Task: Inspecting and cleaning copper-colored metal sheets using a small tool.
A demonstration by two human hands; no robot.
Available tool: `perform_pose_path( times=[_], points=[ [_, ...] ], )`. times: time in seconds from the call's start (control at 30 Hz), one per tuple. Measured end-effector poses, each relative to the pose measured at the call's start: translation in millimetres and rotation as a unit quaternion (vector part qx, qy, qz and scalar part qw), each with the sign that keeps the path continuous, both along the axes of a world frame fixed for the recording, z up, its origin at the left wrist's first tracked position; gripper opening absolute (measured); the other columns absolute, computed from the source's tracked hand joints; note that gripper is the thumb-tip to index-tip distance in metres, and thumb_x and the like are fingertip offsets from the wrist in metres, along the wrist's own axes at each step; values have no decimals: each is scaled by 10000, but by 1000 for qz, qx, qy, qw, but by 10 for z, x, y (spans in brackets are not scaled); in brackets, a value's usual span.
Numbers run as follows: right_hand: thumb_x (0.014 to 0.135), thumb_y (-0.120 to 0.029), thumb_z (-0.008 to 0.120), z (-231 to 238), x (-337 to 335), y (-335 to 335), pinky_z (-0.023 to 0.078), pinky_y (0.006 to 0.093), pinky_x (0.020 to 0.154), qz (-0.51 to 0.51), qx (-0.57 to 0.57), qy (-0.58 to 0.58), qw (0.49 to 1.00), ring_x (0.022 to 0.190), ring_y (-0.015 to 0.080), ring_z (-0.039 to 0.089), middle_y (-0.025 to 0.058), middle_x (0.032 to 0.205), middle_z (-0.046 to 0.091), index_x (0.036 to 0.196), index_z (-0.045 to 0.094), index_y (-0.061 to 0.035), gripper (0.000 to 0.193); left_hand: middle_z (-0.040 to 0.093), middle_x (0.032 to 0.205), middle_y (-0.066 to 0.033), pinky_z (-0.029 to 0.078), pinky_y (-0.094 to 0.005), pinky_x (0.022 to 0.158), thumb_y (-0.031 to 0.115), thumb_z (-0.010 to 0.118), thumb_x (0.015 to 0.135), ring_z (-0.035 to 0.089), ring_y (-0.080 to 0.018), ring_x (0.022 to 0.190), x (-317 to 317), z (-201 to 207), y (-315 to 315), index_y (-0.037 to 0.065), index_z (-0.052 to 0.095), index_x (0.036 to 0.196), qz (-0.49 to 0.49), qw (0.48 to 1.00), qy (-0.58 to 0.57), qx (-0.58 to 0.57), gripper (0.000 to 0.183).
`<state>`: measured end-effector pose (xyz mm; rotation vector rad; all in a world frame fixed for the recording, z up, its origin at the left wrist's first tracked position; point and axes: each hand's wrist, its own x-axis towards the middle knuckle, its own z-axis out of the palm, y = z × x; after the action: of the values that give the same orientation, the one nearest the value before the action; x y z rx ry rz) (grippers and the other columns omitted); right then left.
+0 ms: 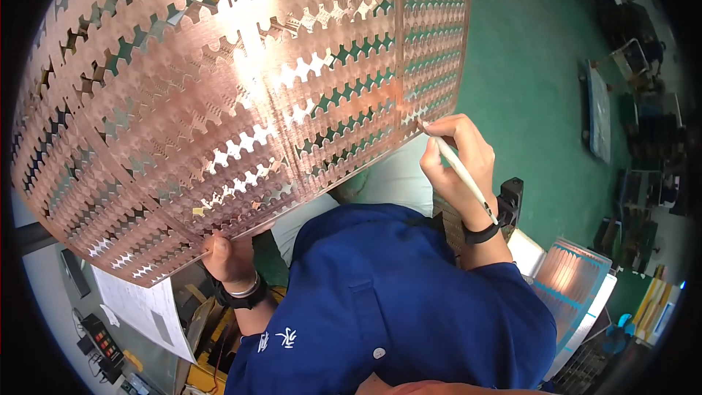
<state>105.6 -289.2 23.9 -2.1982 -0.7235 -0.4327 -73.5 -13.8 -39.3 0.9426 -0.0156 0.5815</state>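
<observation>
A large, thin copper-coloured sheet (183, 7) fills the upper left, bowed and tilted. Rows of toothed cut-outs run across it, with green floor and other things showing through. My left hand (230, 257) pinches its near edge at the lower left, thumb on top, the other fingers mostly hidden beneath. In my right hand (468, 157) is a slim white pen-like tool (462, 174), held like a pencil. One end meets the sheet's right-hand near edge or hovers just over it; I cannot tell which. The tool's dark rear end lies over the wrist.
A copper-coloured panel with blue strips (567, 278) stands at the lower right. White paper (139, 307) hangs at the lower left, beside a black power strip (102, 344). A flat cart (599, 113) stands on the green floor (526, 51), with shelving beyond.
</observation>
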Motion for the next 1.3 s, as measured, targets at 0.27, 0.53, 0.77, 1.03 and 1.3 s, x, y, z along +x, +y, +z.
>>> perform_pose_path(
  times=[0.27,0.53,0.77,1.03,1.3],
  points=[
    [652,20,598,-10,7,16,497,314,544,1,1,8,1000,621,237,608,97,712,550,805,533,-18,170,402,1317,-173,396,-548,941,165,647,790,463,-347,1152,-21,38,-40,-9,246,1359,29,998,48,-38,718],
    [657,24,594,-12,22,29,500,322,548,-32,-45,-7,998,620,251,602,111,732,545,811,523,-8,173,409,1314,-168,374,-523,965,171,654,786,448,-338,1165,-111,-46,6,-5,246,1361,22,996,70,-41,726],
    [671,24,589,-24,10,0,515,310,569,-15,2,19,1000,635,242,612,110,732,555,818,532,-3,160,395,1324,-163,352,-499,994,179,661,773,441,-324,1176,-58,-38,-30,-12,241,1360,48,995,72,-46,747],
    [657,22,598,-35,10,-31,518,314,590,19,9,4,1000,674,248,629,116,801,612,828,544,-12,184,423,1302,-156,332,-481,1010,175,652,776,447,-307,1176,-51,-5,-14,-23,270,1345,60,995,69,-38,713],
    [664,17,604,-44,10,-56,520,302,602,29,27,14,999,681,235,635,120,814,622,846,557,-10,189,437,1296,-147,326,-473,1015,163,636,787,450,-296,1178,-59,-47,30,-13,293,1339,57,996,59,-37,673]
  ],
)
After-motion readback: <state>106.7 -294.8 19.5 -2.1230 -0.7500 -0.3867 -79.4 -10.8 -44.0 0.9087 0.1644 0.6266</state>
